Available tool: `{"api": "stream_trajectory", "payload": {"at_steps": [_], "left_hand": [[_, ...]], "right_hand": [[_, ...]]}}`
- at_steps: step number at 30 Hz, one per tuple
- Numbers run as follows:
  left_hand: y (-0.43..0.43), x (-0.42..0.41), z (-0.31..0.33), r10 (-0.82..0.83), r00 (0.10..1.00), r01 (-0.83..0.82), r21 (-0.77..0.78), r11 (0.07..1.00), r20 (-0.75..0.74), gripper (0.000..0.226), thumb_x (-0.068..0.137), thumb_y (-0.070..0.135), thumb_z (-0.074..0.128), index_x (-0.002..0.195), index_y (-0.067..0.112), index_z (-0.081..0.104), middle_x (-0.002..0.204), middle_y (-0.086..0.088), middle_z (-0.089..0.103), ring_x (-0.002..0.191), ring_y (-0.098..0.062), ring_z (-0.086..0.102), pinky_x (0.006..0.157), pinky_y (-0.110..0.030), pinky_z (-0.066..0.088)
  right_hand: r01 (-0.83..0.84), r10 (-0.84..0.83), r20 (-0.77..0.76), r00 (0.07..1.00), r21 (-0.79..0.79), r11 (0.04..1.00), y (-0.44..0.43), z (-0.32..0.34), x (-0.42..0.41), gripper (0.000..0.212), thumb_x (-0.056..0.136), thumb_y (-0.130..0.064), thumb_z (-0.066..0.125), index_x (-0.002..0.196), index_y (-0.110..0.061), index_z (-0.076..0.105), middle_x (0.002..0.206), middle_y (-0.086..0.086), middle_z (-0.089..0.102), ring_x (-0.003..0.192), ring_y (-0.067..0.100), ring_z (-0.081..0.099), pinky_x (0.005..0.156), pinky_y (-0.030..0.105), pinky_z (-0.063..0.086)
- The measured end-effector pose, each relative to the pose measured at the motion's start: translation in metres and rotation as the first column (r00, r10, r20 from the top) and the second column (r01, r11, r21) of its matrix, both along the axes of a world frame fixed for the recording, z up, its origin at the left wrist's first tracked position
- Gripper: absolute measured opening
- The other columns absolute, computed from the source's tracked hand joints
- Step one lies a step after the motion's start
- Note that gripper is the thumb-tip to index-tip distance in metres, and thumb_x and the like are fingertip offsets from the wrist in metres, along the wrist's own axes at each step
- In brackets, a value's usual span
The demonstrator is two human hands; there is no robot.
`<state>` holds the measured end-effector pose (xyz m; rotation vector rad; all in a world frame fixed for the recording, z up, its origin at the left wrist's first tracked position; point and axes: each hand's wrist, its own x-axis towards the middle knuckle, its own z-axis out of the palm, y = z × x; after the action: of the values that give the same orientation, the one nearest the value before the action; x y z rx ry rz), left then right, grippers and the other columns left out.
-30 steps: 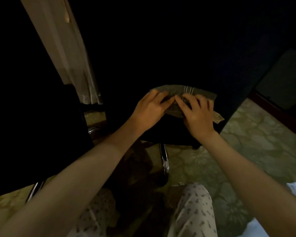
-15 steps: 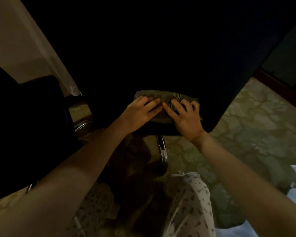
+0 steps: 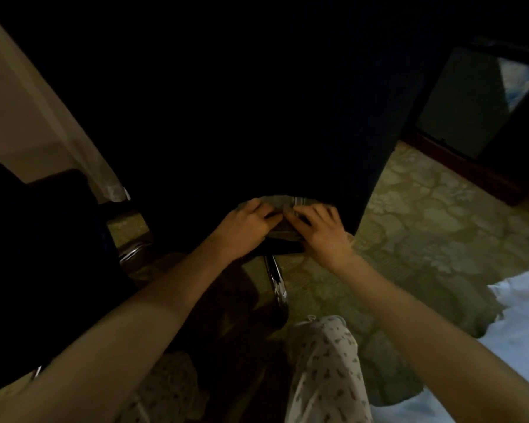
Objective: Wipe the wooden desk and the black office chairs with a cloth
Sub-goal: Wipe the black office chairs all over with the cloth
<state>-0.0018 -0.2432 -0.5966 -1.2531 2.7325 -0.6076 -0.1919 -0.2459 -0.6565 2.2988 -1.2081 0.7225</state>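
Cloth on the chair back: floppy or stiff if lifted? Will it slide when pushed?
Probably floppy: the cloth lies folded and creased under the left hand and right hand, following the black chair back. Likely light, as it looks thin at its edge. Pushed, it may bunch rather than slide; the covering looks textured.

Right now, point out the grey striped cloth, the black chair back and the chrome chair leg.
grey striped cloth point(image 3: 280, 200): head view, top edge above fingers.
black chair back point(image 3: 257, 117): head view, panel middle.
chrome chair leg point(image 3: 276, 277): head view, mid tube.

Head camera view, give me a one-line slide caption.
Left hand and right hand press a grey cloth against a black office chair.
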Motion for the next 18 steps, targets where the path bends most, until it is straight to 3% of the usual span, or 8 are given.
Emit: {"api": "stream_trajectory", "payload": {"at_steps": [3,5,10,14,18], "left_hand": [[-0.005,-0.025,0.031,-0.21,0.964,0.177,-0.192,0.965,-0.166,0.052,0.064,0.016,0.081,0.115,0.013,0.067,0.108,-0.008,0.066,0.101,-0.025,0.056,0.076,-0.033,0.057],[-0.011,-0.041,0.044,-0.281,0.936,0.219,-0.274,0.937,-0.213,0.048,0.058,0.017,0.083,0.105,0.012,0.071,0.098,-0.008,0.069,0.095,-0.023,0.045,0.07,-0.032,0.057],[-0.02,-0.074,0.075,-0.319,0.93,0.248,-0.329,0.911,-0.183,0.05,0.059,0.021,0.085,0.106,0.013,0.071,0.099,-0.009,0.068,0.099,-0.024,0.045,0.078,-0.033,0.054],[-0.028,-0.08,0.07,-0.262,0.963,0.241,-0.245,0.939,-0.055,0.056,0.05,0.028,0.089,0.103,0.019,0.073,0.098,-0.003,0.069,0.093,-0.023,0.066,0.077,-0.029,0.054],[-0.037,-0.071,0.049,-0.289,0.957,0.281,-0.246,0.928,0.004,0.051,0.054,0.02,0.085,0.104,0.019,0.073,0.102,-0.003,0.071,0.091,-0.024,0.067,0.082,-0.031,0.053]], "right_hand": [[0.019,0.001,0.176,0.984,-0.116,0.993,0.003,0.028,-0.03,0.049,0.075,-0.004,0.049,0.123,-0.013,0.05,0.111,0.013,0.059,0.096,0.028,0.047,0.081,0.041,0.035],[0.045,-0.002,0.235,0.972,-0.177,0.983,0.005,0.046,-0.049,0.047,0.078,-0.001,0.047,0.123,-0.014,0.051,0.113,0.012,0.057,0.097,0.029,0.048,0.08,0.041,0.037],[0.136,-0.083,0.234,0.969,-0.221,0.966,0.003,0.072,-0.077,0.046,0.08,-0.002,0.054,0.125,-0.014,0.051,0.117,0.013,0.051,0.101,0.03,0.047,0.083,0.043,0.042],[0.127,-0.116,0.226,0.967,-0.036,0.991,-0.009,0.063,-0.077,0.049,0.079,-0.004,0.047,0.128,-0.003,0.053,0.116,0.025,0.058,0.102,0.04,0.055,0.079,0.046,0.054],[0.13,-0.145,0.254,0.956,0.074,0.989,-0.01,0.041,-0.064,0.051,0.074,-0.001,0.043,0.123,0.003,0.057,0.11,0.025,0.061,0.101,0.031,0.044,0.074,0.042,0.055]]}}
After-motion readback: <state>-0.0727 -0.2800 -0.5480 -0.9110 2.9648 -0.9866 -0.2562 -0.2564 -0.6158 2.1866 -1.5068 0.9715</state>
